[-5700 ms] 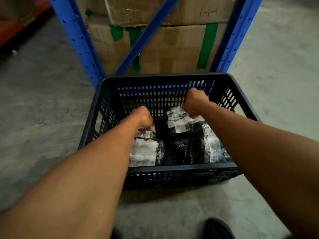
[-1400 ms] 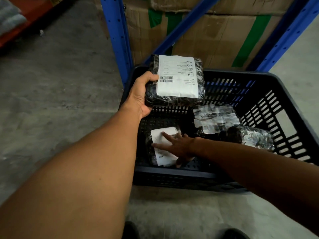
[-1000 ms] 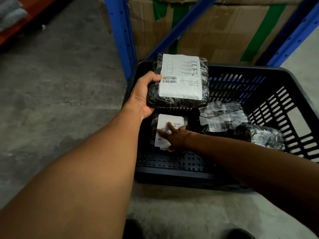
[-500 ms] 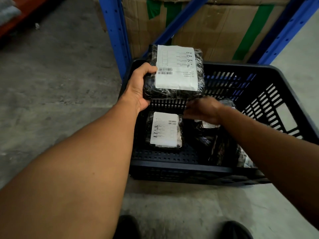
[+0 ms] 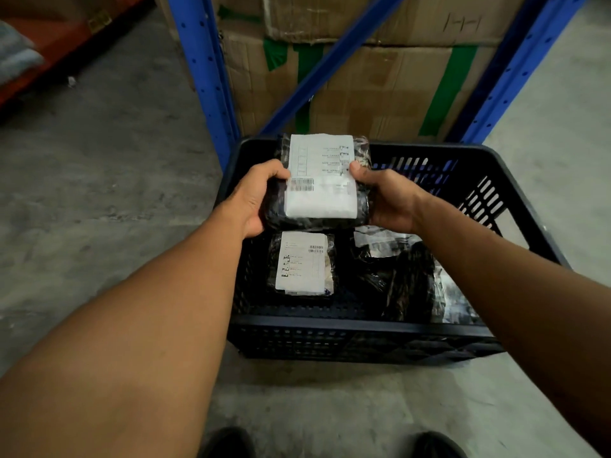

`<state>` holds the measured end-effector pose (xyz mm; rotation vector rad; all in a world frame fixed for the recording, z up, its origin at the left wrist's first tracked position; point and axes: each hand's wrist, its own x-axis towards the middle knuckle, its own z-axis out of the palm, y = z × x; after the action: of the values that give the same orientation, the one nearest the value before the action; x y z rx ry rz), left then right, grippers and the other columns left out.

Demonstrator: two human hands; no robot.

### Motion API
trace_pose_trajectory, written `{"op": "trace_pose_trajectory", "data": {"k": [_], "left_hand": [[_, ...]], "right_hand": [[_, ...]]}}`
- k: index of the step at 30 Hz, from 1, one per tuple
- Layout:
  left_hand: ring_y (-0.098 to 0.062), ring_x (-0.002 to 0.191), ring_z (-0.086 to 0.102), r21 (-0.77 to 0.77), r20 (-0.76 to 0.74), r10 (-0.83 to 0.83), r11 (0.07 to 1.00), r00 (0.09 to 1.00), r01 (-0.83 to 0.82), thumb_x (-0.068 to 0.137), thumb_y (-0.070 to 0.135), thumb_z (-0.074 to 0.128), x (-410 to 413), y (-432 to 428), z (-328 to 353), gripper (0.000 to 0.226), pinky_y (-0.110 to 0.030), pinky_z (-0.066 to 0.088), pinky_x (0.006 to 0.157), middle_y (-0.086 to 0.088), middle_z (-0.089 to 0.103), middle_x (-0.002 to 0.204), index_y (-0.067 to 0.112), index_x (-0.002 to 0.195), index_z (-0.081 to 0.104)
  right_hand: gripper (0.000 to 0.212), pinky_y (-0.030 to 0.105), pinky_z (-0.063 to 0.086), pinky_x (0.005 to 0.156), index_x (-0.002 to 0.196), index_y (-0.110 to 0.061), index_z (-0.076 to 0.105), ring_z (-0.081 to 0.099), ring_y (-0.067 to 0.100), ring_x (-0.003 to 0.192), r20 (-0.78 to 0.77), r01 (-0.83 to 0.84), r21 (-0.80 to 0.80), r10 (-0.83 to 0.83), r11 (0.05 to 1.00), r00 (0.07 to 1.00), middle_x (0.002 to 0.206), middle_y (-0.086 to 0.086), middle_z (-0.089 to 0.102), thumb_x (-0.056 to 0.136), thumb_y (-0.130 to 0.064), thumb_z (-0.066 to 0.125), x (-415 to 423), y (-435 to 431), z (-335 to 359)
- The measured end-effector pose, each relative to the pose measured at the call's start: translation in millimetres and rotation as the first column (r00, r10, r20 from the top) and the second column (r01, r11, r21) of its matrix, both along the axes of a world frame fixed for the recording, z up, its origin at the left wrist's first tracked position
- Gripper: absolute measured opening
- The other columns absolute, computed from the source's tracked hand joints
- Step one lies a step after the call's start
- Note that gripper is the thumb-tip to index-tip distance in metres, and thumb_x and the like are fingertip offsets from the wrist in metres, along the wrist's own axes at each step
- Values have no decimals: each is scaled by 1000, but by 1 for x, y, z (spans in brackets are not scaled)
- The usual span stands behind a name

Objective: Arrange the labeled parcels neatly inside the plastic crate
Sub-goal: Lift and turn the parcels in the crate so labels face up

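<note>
We are holding labeled parcel pinched between left hand and right hand; placement step. Next: lowering into crate behind flat parcel just below grip.

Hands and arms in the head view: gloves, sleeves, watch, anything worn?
Nothing worn. The left hand and right hand are bare, with no gloves, rings or watch visible. Both forearms are bare to the frame edge, with no sleeves showing.

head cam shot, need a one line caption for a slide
Both hands, left and right, hold a labeled parcel above a black plastic crate of wrapped parcels.
</note>
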<state>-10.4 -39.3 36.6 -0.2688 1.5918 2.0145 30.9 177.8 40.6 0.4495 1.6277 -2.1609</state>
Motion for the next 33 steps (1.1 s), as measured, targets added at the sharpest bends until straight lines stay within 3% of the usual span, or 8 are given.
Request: {"op": "trace_pose_trajectory", "data": {"k": [3,7,13,19,24,27,30,33], "left_hand": [[-26,83,74,-141,28,-5,990,1000,9,92,14,63,4,4,-5,27,-35,60,68,-13,77,99,6,117,69],[-32,113,65,-189,46,-9,982,999,17,93,5,64,7,5,-17,39,-46,54,91,-16,68,126,3,131,58],[-27,117,62,-226,65,8,974,998,7,89,2,69,9,6,-27,49,-40,54,86,-14,64,133,7,136,54],[-30,123,59,-209,120,-22,977,993,47,80,-1,75,9,1,-25,44,-52,44,106,-14,68,124,2,122,62],[-29,122,60,-177,150,-77,979,986,104,80,-7,72,4,-2,-22,50,-59,34,111,-13,69,125,3,127,59],[-32,128,54,-179,137,-75,979,988,99,62,-10,80,2,-2,-22,85,-62,40,105,-14,61,137,10,138,48],[-34,124,56,-189,58,3,982,998,7,76,-17,70,0,1,-14,91,-63,46,95,-14,55,142,22,149,33],[-29,141,38,-535,-202,-219,841,954,80,69,0,85,-7,4,4,116,-46,30,112,-6,39,155,23,158,14]], "right_hand": [[22,52,52,94,109,-7,68,69,30,106,32,51,70,-53,996,998,101,8,77,94,-21,59,3,3,-15],[22,40,57,77,113,-4,66,69,25,96,43,81,133,-88,988,995,106,8,73,94,-16,62,9,6,-30],[74,41,58,80,148,-7,31,66,28,106,74,142,174,-157,974,985,122,11,64,86,-12,72,10,9,-50],[80,54,54,91,132,-12,44,66,33,108,67,-13,283,-6,959,998,122,10,67,66,-27,88,13,12,-43],[141,57,44,105,148,-15,34,61,34,119,26,31,285,-40,958,999,134,11,62,24,-28,100,5,23,-39],[129,57,45,104,147,-14,37,64,32,115,36,0,264,-10,964,999,129,9,67,34,-21,99,2,28,-38],[91,51,51,97,147,-14,40,65,32,110,45,-100,353,89,930,995,126,13,65,68,-8,84,3,31,-20],[82,43,49,97,147,-17,41,58,31,116,69,-281,585,299,761,952,133,13,58,75,-7,80,-5,30,6]]}}
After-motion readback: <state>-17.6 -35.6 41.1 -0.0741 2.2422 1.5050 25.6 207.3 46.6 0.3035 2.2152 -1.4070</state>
